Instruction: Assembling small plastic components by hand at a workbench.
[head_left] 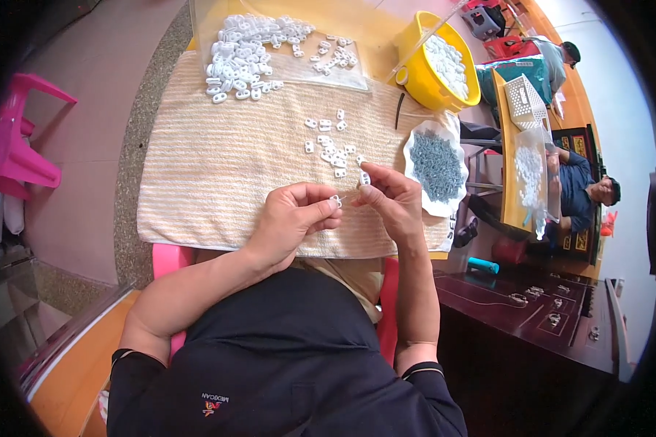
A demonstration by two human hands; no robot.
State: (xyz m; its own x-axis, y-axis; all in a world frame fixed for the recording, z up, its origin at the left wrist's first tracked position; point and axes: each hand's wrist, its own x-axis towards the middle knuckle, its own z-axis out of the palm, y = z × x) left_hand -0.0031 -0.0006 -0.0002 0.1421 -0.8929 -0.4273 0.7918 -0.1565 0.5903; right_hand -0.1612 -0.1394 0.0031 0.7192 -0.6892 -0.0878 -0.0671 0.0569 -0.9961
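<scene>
- By the left hand (293, 220), a small white piece (335, 201) is held, pinched between thumb and index fingertip; the other fingers are curled in.
- By the right hand (395, 202), a white two-holed piece (364, 178) is gripped between thumb and index finger, just beside the left hand's fingertips and slightly farther out.
- Between the two sets of fingertips something thin and pale can be seen, too fine to be told clearly.
- Beneath both hands a striped cloth (197, 167) is spread.
- Just beyond the fingertips, a loose group of white pieces (333, 154) is scattered on the cloth.
- Just to the right of the right hand, a white wavy-rimmed tray (444, 210) is set, filled with small grey parts (436, 166).
- Farther ahead of the right hand, a thin dark strip (400, 111) is laid on the cloth.
- Well beyond the left hand, a heap of white pieces (239, 54) is held in a clear tray (299, 69).
- Well beyond the right hand, a yellow basin (424, 81) is partly filled with white pieces.
- Far to the right, a person (579, 186) is seated at another counter (512, 211).
</scene>
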